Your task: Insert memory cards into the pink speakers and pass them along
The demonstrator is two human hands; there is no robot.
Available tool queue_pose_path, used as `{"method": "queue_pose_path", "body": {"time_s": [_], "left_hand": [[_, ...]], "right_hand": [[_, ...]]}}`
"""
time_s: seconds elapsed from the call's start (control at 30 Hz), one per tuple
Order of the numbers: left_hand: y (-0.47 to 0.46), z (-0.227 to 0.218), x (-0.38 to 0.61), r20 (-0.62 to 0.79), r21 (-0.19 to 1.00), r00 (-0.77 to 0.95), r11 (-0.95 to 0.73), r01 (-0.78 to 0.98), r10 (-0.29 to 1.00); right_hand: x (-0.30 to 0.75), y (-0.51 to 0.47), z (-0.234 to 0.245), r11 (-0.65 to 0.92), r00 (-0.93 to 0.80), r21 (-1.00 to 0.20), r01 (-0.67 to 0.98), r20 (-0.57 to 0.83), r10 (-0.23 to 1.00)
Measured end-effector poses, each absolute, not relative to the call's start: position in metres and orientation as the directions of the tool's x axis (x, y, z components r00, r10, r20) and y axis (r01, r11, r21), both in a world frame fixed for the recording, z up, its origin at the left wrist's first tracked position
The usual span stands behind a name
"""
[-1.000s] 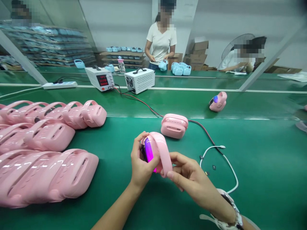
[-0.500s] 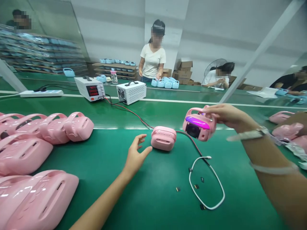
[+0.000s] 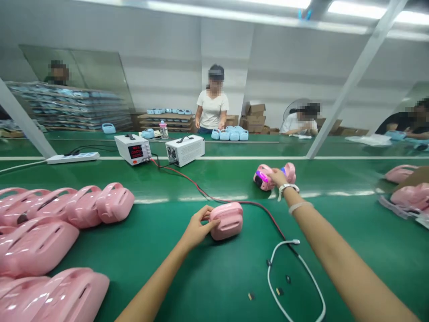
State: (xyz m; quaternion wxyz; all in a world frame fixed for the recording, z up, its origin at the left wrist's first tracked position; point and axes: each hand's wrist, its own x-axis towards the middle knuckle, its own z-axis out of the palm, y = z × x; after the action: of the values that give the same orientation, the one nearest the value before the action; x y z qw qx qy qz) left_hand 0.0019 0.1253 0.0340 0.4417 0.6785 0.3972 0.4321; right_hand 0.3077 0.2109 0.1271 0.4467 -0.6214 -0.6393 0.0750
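My left hand (image 3: pixel 197 228) is closed on the left end of a pink portable speaker (image 3: pixel 228 226) on the green bench, thumb in front and fingers behind. Farther off to the right, my right hand (image 3: pixel 277 176) grips a pink portable speaker with a glowing purple strip (image 3: pixel 263 178). More pink casing with a violet light (image 3: pixel 290 172) shows beyond that hand; I cannot tell whether it is a second unit. Nearer me lies a white cable (image 3: pixel 271 279) in a loop, joined to a red and black lead. Small dark memory cards (image 3: pixel 279 291) lie around it.
Several pink speakers (image 3: pixel 115 203) stand in rows at left. A power supply with red digits (image 3: pixel 134 150) and a white vented box (image 3: pixel 186 150) stand behind. More pink units (image 3: pixel 410 197) lie at right. Co-workers (image 3: pixel 212 109) sit or stand across the bench with blue units (image 3: pixel 231 134).
My left hand has closed on the pink speaker that it was reaching towards. My right hand has carried the lit speaker farther away across the bench. The camera view has tilted up.
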Motion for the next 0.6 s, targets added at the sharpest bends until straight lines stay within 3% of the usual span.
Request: {"method": "queue_pose_path", "body": {"time_s": [0.13, 0.27, 0.33, 0.5, 0.6], "left_hand": [[0.078, 0.044, -0.01, 0.128, 0.931, 0.239, -0.2, 0.304, 0.963], [0.023, 0.051, -0.033, 0.099, 0.869, 0.125, -0.147, 0.472, 0.987], [-0.001, 0.047, -0.043, 0.155, 0.837, 0.071, -0.169, 0.52, 0.985], [-0.04, 0.03, -0.051, 0.366, 0.742, 0.069, -0.336, 0.58, 0.928], [-0.042, 0.029, -0.052, 0.323, 0.767, 0.08, -0.31, 0.562, 0.943]], "right_hand": [[0.309, 0.172, 0.071, 0.097, 0.249, -0.703, 0.704, 0.373, 0.894], [0.301, 0.088, 0.028, 0.109, 0.042, -0.679, 0.726, 0.202, 0.978], [0.294, 0.05, 0.016, 0.124, -0.037, -0.645, 0.754, 0.147, 0.988], [0.286, 0.005, -0.002, 0.141, -0.065, -0.451, 0.881, 0.18, 0.982], [0.288, 0.002, -0.007, 0.188, -0.108, -0.36, 0.914, 0.231, 0.967]]}}
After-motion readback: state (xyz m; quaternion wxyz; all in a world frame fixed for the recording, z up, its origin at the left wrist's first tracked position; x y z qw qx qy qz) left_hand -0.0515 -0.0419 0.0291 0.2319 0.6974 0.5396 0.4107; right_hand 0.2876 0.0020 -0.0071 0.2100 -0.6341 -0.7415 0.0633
